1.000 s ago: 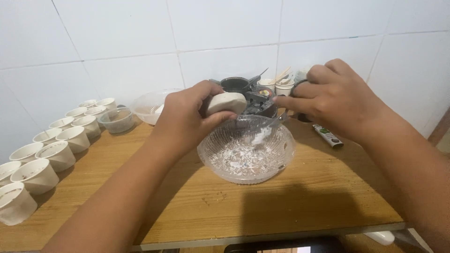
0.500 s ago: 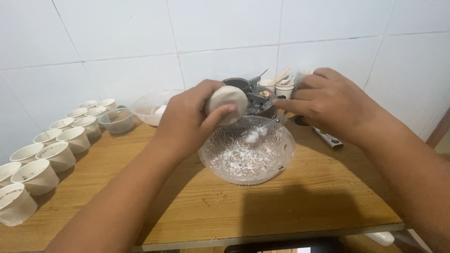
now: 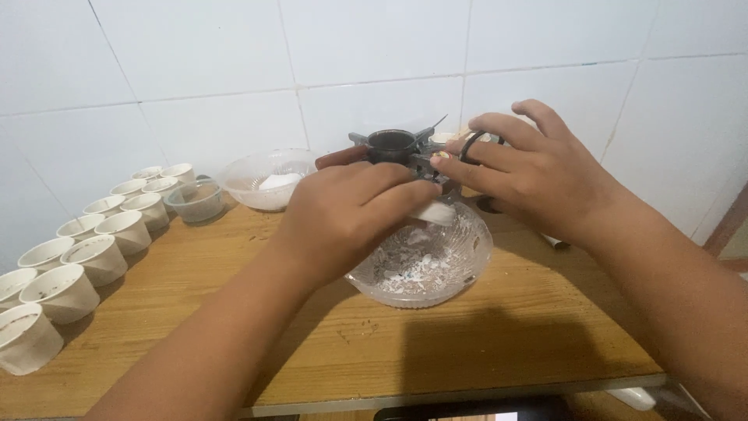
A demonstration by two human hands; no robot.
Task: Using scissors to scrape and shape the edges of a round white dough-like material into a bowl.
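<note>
Over a clear glass bowl (image 3: pixel 467 269) of white shredded bits, my left hand (image 3: pixel 351 210) holds a white paper cup (image 3: pixel 436 212) tipped on its side, mostly hidden by my fingers. My right hand (image 3: pixel 530 175) grips black-handled scissors (image 3: pixel 467 148), fingers through the loops, with the blades at the cup. White scraps (image 3: pixel 405 273) lie in the bowl beneath both hands.
Several white paper cups (image 3: pixel 101 242) stand in rows along the left of the wooden table (image 3: pixel 514 335). A small clear bowl (image 3: pixel 195 201) and a larger clear bowl (image 3: pixel 261 181) sit at the back left. A dark container (image 3: pixel 392 146) stands behind my hands by the tiled wall.
My left hand has turned over and lowered the cup toward the bowl, so the cup is less visible. My right hand with the scissors shifted slightly closer to it.
</note>
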